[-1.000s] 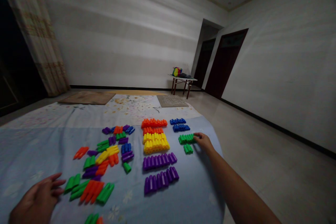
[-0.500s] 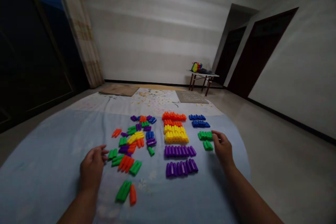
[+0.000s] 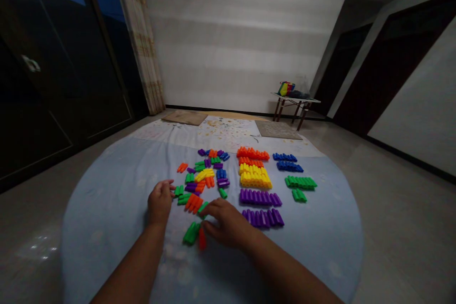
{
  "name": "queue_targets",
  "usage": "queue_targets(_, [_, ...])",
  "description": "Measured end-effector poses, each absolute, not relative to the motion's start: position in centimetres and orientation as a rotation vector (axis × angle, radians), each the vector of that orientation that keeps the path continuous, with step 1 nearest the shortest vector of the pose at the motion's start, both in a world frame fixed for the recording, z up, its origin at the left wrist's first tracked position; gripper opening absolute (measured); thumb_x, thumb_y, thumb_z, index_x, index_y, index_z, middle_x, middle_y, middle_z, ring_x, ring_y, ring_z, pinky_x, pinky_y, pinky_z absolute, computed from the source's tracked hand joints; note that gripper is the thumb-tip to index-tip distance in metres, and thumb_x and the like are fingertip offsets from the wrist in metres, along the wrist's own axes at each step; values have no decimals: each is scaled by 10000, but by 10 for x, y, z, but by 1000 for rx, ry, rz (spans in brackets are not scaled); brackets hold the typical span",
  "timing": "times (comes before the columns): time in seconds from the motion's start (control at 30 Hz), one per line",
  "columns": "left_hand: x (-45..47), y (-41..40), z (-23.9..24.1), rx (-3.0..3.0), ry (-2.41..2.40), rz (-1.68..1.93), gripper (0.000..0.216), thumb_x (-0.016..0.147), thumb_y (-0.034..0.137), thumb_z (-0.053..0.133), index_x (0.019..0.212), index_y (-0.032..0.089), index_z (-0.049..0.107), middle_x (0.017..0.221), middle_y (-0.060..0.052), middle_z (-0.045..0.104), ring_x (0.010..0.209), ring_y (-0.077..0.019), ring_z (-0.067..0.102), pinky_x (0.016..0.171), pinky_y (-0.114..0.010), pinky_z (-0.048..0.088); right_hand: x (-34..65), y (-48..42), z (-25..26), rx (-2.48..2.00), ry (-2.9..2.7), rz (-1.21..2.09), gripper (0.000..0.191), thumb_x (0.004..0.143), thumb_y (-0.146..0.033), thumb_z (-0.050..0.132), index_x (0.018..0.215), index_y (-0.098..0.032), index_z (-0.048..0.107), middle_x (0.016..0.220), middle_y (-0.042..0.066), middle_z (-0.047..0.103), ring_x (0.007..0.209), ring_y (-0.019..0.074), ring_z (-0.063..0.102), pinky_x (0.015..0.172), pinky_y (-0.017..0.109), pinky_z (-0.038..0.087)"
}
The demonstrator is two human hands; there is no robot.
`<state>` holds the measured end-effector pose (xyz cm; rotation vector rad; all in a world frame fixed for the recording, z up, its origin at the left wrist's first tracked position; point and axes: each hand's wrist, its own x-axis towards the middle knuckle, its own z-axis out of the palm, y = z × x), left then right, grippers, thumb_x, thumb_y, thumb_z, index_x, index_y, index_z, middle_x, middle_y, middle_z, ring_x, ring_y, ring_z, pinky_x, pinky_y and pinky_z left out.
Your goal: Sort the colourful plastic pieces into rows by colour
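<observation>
Coloured plastic pegs lie on a pale blue sheet [image 3: 117, 190]. A mixed loose pile [image 3: 201, 178] sits in the middle, with sorted rows to its right: orange [image 3: 252, 154], yellow [image 3: 254, 178], purple [image 3: 260, 198], blue [image 3: 287, 161] and green [image 3: 301, 182]. My left hand [image 3: 159, 202] rests by green pegs at the pile's near left edge, fingers loosely curled. My right hand [image 3: 228, 223] lies low over the sheet beside a green peg cluster [image 3: 191, 233] and an orange peg [image 3: 202, 239], its fingers bent toward them. I cannot tell whether it grips one.
A small table [image 3: 294, 102] with a colourful object stands at the far wall. Two mats [image 3: 276, 129] lie beyond the sheet. Dark glass doors and a curtain [image 3: 137, 33] are at the left, dark doorways at the right. Bare tiled floor surrounds the sheet.
My right hand left the green row at the right and came across to the near green and orange pegs. My left hand edged closer to the pile. The view turned left.
</observation>
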<state>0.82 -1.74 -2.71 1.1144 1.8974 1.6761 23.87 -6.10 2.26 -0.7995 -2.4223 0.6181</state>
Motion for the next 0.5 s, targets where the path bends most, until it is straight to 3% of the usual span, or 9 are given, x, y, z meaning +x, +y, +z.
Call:
queue_targets(0.13, [9, -19, -25, 1133, 1901, 1659, 345, 746, 412, 402, 881, 159, 594, 684, -6, 583, 558, -146, 523, 550, -279, 448, 217, -71, 10, -677, -2627, 481, 398, 798, -387, 606, 1163, -235, 555, 1177, 40, 605, 1088, 206, 485, 922, 346, 356])
queue_targets(0.2, [9, -19, -24, 1134, 1903, 1655, 354, 745, 416, 394, 882, 159, 594, 685, -8, 581, 555, -145, 518, 545, -279, 447, 213, -73, 2, -660, -2704, 401, 394, 829, -411, 572, 1191, -264, 527, 1215, 19, 587, 1107, 207, 462, 915, 361, 344])
queue_targets(0.33, [8, -18, -25, 1143, 1907, 1650, 365, 743, 434, 385, 870, 163, 595, 688, -12, 582, 559, -148, 517, 556, -284, 450, 220, -65, -10, -771, -2724, 287, 247, 885, -307, 514, 1126, -274, 557, 1157, -1, 615, 1083, 193, 462, 880, 372, 341])
queue_targets(0.5, [7, -18, -27, 1138, 1909, 1648, 396, 733, 472, 385, 857, 161, 597, 667, -14, 584, 541, -153, 513, 536, -289, 444, 239, -49, -15, -1048, -2530, 275, 197, 887, -240, 509, 1063, -282, 588, 1178, -8, 601, 1108, 209, 452, 882, 392, 341])
